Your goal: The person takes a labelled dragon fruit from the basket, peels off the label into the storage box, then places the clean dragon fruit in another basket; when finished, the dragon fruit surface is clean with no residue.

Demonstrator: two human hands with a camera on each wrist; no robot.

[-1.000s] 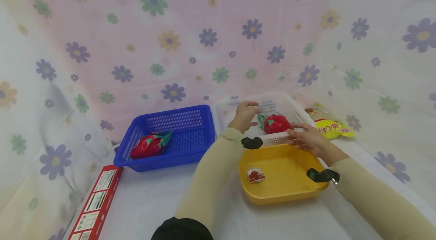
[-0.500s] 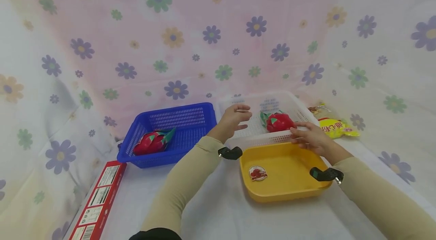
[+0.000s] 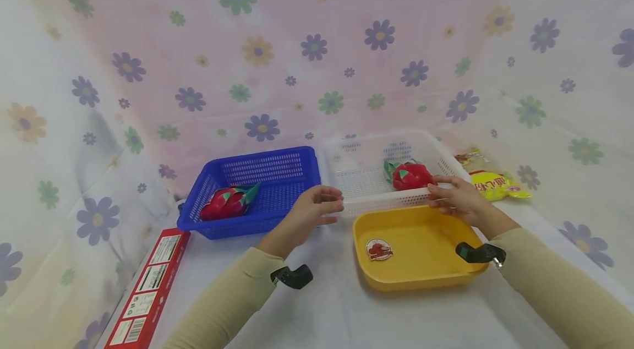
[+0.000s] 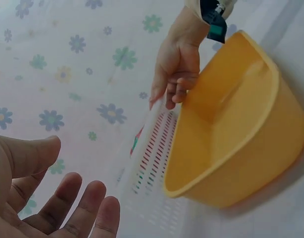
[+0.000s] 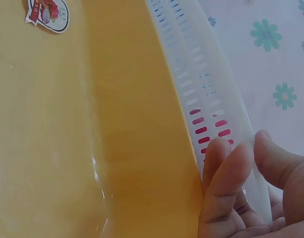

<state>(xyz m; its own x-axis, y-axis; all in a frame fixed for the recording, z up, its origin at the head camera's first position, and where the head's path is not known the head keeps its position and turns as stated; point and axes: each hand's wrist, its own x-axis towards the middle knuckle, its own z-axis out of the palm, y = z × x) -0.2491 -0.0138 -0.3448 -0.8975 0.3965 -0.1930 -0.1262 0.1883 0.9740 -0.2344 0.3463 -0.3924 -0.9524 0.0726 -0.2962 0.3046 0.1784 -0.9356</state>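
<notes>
My right hand pinches the front rim of the white perforated basket, thumb inside and fingers outside, as the right wrist view shows. A red dragon fruit with green leaf tips lies in this basket, close to that hand. My left hand holds nothing; it hovers in front of the gap between the white basket and the blue basket, its fingers relaxed in the left wrist view. Another dragon fruit lies at the left in the blue basket. Right in front of the white basket stands a yellow tray with a round sticker.
A long red box lies along the table's left side. Yellow snack-like packets sit right of the white basket. A flower-print cloth hangs behind and at both sides, and white cloth covers the table.
My left hand has drawn back from over the white basket, moving left and nearer to me. My right hand stays at that basket's rim. The dragon fruits keep their places; the head view shifts slightly.
</notes>
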